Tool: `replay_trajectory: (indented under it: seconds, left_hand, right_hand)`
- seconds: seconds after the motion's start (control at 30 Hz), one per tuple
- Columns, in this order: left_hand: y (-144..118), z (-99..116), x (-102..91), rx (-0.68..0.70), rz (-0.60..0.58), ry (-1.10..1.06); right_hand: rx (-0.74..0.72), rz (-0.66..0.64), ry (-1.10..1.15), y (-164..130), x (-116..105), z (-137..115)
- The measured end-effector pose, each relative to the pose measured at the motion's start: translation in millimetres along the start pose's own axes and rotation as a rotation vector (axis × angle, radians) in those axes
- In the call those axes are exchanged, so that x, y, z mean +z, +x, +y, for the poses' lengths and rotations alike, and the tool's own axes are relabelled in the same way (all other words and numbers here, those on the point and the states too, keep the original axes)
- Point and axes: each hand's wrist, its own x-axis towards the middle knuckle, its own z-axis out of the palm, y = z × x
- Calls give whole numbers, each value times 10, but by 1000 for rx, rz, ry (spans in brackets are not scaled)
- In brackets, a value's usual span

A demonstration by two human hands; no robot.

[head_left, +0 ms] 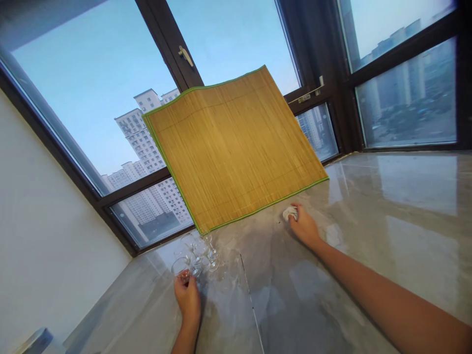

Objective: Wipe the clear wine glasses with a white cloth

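Note:
My left hand (188, 297) is closed around a clear wine glass (180, 265) at the lower left of the view. Just beyond it, several more stemmed glasses (211, 253) stand close together on the shiny grey stone surface (280, 305). Their edges are faint and overlap, so I cannot separate each one. Off to the right, my right hand (305, 227) grips a crumpled white cloth (290, 213) low over the stone. Behind both hands, a yellow-brown bamboo mat (236, 147) with green edging leans upright against the window.
Dark window frames (313, 64) rise at the back and right, one with a pale handle (185, 55). A white wall (47, 211) bounds the left side. At the bottom left corner sits a partly cut-off object (39, 340). Dark specks lie near the cloth.

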Motion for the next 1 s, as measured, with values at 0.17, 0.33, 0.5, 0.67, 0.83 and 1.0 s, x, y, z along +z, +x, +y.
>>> replay_trajectory:
  seconds: [0.17, 0.33, 0.5, 0.67, 0.83, 1.0]
  left_hand:
    - [-300, 500, 243, 135, -330, 65]
    - [-601, 824, 830, 311, -512, 139]
    - [-771, 671, 1093, 621, -489, 213]
    - [-620, 519, 1058, 521, -452, 219]
    - [-500, 507, 1061, 296, -392, 177]
    - [-492, 523, 1049, 223, -331, 135]
  right_hand:
    - [9, -7, -11, 6, 21, 24]
    - [-31, 3, 13, 28, 40, 86]
    - [-73, 31, 25, 34, 61, 123]
    - [-213, 47, 106, -91, 78, -53]
    - [-337, 198, 249, -568, 110, -729]
    - [-492, -213, 429, -968, 410, -1396]
